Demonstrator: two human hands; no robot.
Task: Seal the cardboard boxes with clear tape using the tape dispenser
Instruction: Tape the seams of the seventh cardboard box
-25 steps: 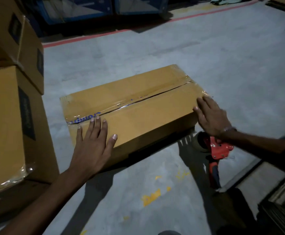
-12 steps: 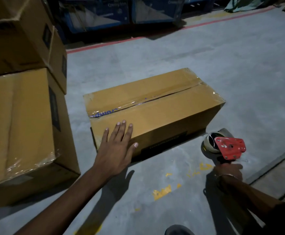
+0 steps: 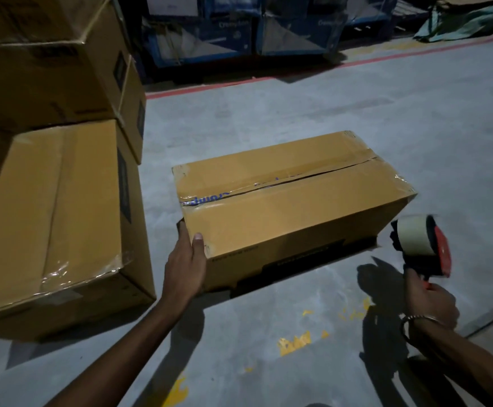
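Head view: grey floor, with stacked boxes at left, likely set aside. Near centre lies the box, its top seam under clear tape; blue print beneath is unreadable. Left hand grips its near-left corner, thumb on top, seemingly to steady or turn it. Right hand is curled round the dispenser handle, raised beside the box's right end.

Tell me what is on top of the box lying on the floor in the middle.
Clear tape runs along the top seam of the box, over blue printing. The left hand grips its near corner. The contents are covered by the closed flaps.
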